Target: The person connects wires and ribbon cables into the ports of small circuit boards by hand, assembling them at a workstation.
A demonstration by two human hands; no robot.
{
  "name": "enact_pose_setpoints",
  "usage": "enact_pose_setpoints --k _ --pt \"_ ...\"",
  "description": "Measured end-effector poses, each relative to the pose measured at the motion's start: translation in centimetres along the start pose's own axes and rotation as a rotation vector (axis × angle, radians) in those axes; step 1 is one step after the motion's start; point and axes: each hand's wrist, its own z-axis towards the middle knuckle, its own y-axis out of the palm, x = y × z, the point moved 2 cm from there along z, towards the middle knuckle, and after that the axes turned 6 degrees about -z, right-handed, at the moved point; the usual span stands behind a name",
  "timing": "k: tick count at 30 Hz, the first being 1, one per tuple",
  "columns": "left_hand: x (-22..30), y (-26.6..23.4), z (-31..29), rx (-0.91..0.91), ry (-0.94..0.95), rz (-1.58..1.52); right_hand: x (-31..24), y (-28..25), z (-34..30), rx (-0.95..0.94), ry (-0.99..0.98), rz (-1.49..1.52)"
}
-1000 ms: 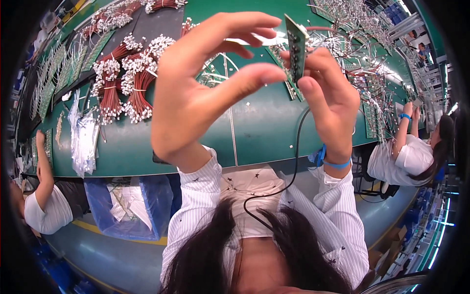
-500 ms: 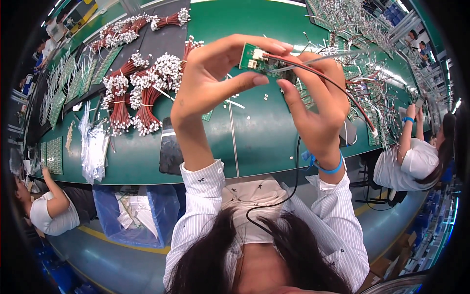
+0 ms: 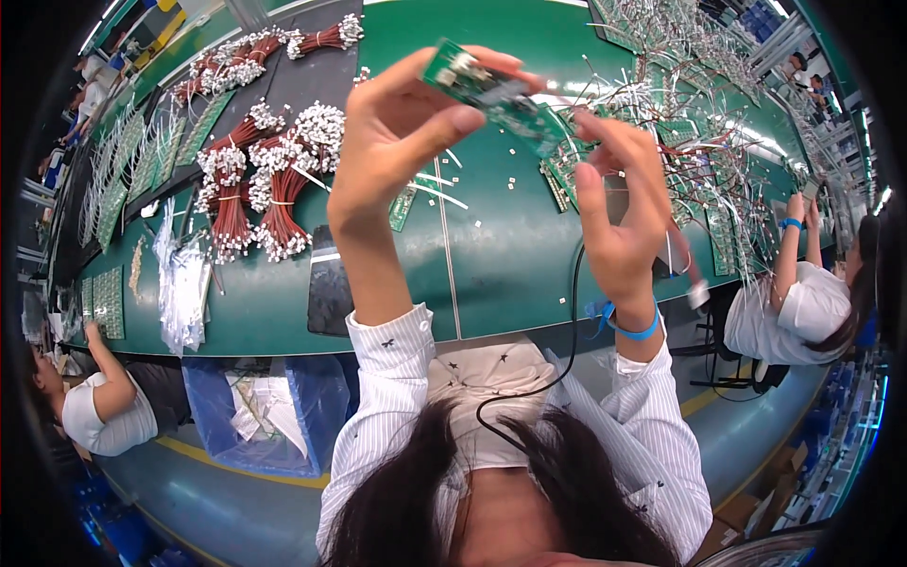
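Note:
My left hand (image 3: pixel 392 142) grips a green circuit board (image 3: pixel 543 132) between thumb and fingers, raised above the bench and tilted down to the right. White connectors sit at the board's upper left end; the rest is blurred. My right hand (image 3: pixel 628 203) is by the board's lower right end, thumb and fingers apart, with a blue wrist strap (image 3: pixel 638 326) on it. A red cable with a white plug (image 3: pixel 697 295) hangs beyond that wrist; its upper part is hidden behind the hand.
Bundles of red wires with white plugs (image 3: pixel 283 180) lie left on the green bench (image 3: pixel 406 283). Wired circuit boards (image 3: pixel 718 161) spread at right. Plastic bags (image 3: pixel 184 283), a dark flat pad (image 3: pixel 329 288) and small white bits are nearer. Co-workers (image 3: pixel 794 312) sit at both sides; a blue-lined bin (image 3: pixel 321 406) stands below.
The circuit board has moved up and left and turned so its long face shows. My right fingers have opened wider, and the cable's plug has swung down and left.

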Motion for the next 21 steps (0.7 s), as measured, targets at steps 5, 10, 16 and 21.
enact_pose_setpoints --k 5,10,16,21 --pt "1.4 0.3 -0.6 0.227 0.061 -0.039 3.0 0.8 -7.9 -0.354 0.316 0.059" --pt "0.9 2.6 -3.8 0.413 -0.003 -0.09 3.7 2.3 -15.8 -0.47 0.296 0.005" --pt "-2.4 3.7 -12.4 0.668 -0.201 -0.16 3.8 3.9 -17.9 -0.398 0.344 -0.16" --pt "-5.8 1.7 -19.4 0.889 -0.21 0.096 4.2 4.2 -18.4 -0.278 0.258 -0.192"
